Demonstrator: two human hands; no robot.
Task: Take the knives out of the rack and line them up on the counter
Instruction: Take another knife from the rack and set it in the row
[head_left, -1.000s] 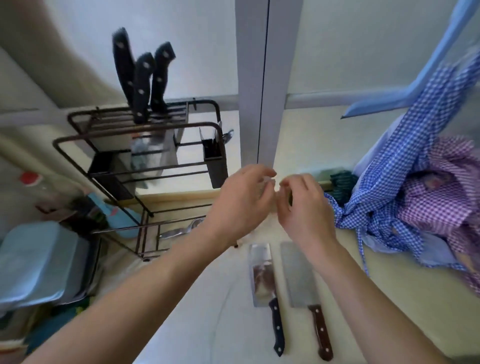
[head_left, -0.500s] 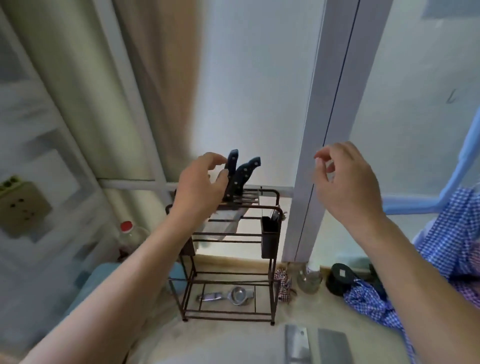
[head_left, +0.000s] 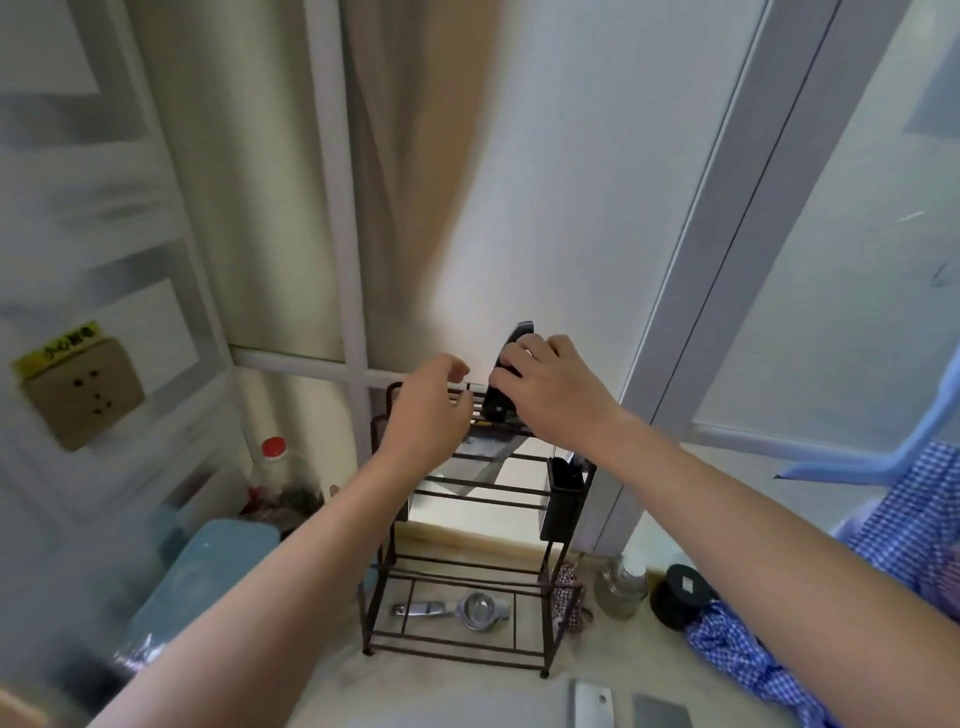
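A dark wire rack stands on the counter against the wall. Black knife handles stick up from its top slots, and a blade hangs below them. My right hand is wrapped around one black handle at the top of the rack. My left hand hovers just left of the handles over the rack's top rail, fingers curled and apart, holding nothing. Two cleaver blades lie side by side on the counter at the bottom edge, their handles out of frame.
A metal squeezer lies on the rack's bottom shelf. A glass jar and a black lid sit right of the rack, beside blue checked cloth. A blue container and red-capped bottle stand at the left.
My right hand has moved left from mid-air onto a knife handle in the rack. My left hand has drawn back off the handles. The camera has tilted up since a second ago.
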